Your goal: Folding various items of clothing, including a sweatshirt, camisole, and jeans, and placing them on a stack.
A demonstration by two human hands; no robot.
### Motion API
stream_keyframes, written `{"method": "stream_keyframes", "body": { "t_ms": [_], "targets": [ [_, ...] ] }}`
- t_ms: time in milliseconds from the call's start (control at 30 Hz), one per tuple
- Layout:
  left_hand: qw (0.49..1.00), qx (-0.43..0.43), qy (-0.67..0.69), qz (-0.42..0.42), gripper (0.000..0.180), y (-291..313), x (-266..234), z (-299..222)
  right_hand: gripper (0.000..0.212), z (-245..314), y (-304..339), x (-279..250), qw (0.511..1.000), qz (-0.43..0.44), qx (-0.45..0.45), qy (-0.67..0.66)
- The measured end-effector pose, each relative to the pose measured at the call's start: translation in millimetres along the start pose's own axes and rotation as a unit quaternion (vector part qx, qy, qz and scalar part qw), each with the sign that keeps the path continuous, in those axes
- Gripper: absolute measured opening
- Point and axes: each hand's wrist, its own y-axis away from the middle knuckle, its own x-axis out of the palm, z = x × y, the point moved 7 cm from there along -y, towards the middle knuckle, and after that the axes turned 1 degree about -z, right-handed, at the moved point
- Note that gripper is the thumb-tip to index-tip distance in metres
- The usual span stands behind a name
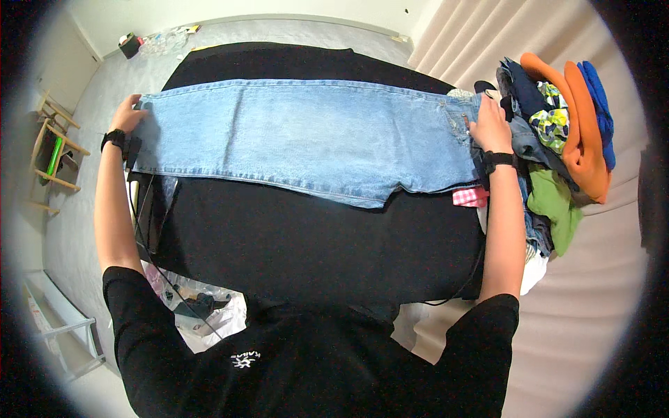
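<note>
A pair of light blue jeans point(300, 136), folded lengthwise, stretches from left to right over a black-covered table point(313, 244). At the leg-hem end, my left hand point(128, 115) holds the far corner between thumb and fingers. My right hand point(493, 127) grips the waist end near the pocket, its fingers curled around the edge and partly hidden. The crotch seam makes a small fold on the near edge, left of my right hand. Dark bands circle both my wrists.
Piled clothes point(550, 125), including orange, blue and green pieces, rise right of the table. Pink checked cloth point(470, 197) lies beside my right forearm. A plastic bag point(209, 313) sits at lower left, with a thin cable point(164, 275) running past. A wooden stand point(59, 150) is farther left.
</note>
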Motion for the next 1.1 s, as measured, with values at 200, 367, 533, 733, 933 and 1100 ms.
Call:
{"method": "stream_keyframes", "body": {
  "t_ms": [200, 367, 533, 733, 933, 1100],
  "targets": [
    [0.998, -0.024, -0.043, 0.034, 0.07, -27.4, -1.1, 10.0, 0.069, 22.8, -38.5, 27.1, 0.95, 0.203, 0.007, -0.237],
    [0.99, -0.099, -0.05, 0.089, 0.07, -25.8, 6.2, 22.0, 0.073, 26.3, -58.1, 72.7, 0.944, 0.283, 0.085, -0.146],
    [0.989, -0.125, -0.07, 0.031, 0.062, -6.7, 4.3, 13.5, 0.093, -3.4, -42.7, 101.9, 0.938, 0.235, 0.239, -0.088],
    [0.997, -0.05, 0.036, 0.038, 0.044, -13.9, -14.1, 8.6, 0.08, -44.3, -30.4, 102.0, 0.94, 0.156, 0.303, -0.032],
    [0.951, 0.044, 0.304, -0.024, 0.039, 3.5, -61.7, 23.7, 0.047, -54.9, -29.5, 77.5, 0.964, 0.008, 0.244, -0.103],
    [0.886, 0.126, 0.445, -0.032, 0.036, 30.5, -90.8, 51.8, 0.041, -49.3, -24.8, 72.7, 0.981, -0.018, 0.145, -0.129]
  ]
}}
